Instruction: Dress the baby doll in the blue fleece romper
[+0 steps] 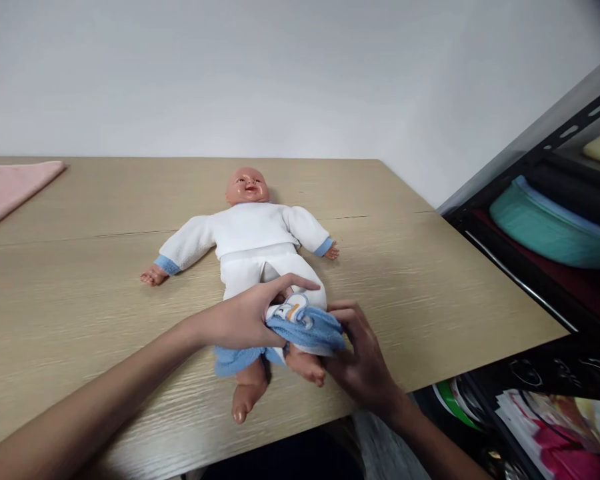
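Observation:
A baby doll lies on its back on the wooden table, its head toward the wall. It wears a white top with blue cuffs and white trousers. Over one lower leg sits a blue fuzzy cloth with a white cartoon patch. I cannot tell whether this cloth is part of the trouser leg. My left hand grips its left side, thumb below and index finger stretched above. On its right edge my right hand is closed, fingers curled. A bare doll foot pokes out below the cloth.
A folded pink cloth lies at the table's far left. Beyond the table's right edge stands a black shelf rack with a teal basin on it. Papers and a pink item sit lower down. A pale wall borders the back.

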The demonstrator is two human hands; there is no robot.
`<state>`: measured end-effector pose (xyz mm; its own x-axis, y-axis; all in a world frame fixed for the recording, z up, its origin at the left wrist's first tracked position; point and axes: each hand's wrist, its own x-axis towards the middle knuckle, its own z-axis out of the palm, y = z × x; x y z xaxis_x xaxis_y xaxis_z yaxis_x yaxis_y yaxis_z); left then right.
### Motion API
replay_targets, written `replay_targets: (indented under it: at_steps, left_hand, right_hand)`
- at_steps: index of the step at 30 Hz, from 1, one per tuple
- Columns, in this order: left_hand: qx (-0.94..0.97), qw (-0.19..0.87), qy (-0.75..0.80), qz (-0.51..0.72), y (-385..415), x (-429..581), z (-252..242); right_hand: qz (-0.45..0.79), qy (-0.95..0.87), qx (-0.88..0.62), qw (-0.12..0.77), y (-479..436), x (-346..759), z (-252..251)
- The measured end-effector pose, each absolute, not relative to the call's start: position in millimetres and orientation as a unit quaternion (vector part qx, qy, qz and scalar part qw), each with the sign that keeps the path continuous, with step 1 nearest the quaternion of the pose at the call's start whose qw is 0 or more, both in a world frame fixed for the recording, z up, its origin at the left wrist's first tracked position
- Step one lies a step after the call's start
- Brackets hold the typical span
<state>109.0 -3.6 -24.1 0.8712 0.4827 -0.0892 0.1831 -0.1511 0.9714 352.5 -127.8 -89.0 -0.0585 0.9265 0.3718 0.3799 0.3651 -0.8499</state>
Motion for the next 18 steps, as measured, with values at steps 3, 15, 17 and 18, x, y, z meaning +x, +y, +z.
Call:
replay_targets:
  at_steps: [3,15,17,18]
  left_hand:
    - [0.772,0.575,0.227,0.149,0,109,-25]
    - [0.775,0.577,0.253,0.041,15,99,-15]
    - [0.778,0.570,0.261,0.028,17,97,-13]
    - [0.778,0.572,0.259,0.024,18,96,-13]
  right_hand:
    - [0.322,-0.640,-0.495,0.491,-115,362,-84]
    - [0.550,-0.700,-0.383,0.247,-33,400,-71]
    - [0.575,-0.705,-0.352,0.222,-16,400,-73]
    - [0.591,-0.702,-0.334,0.214,-8,399,-76]
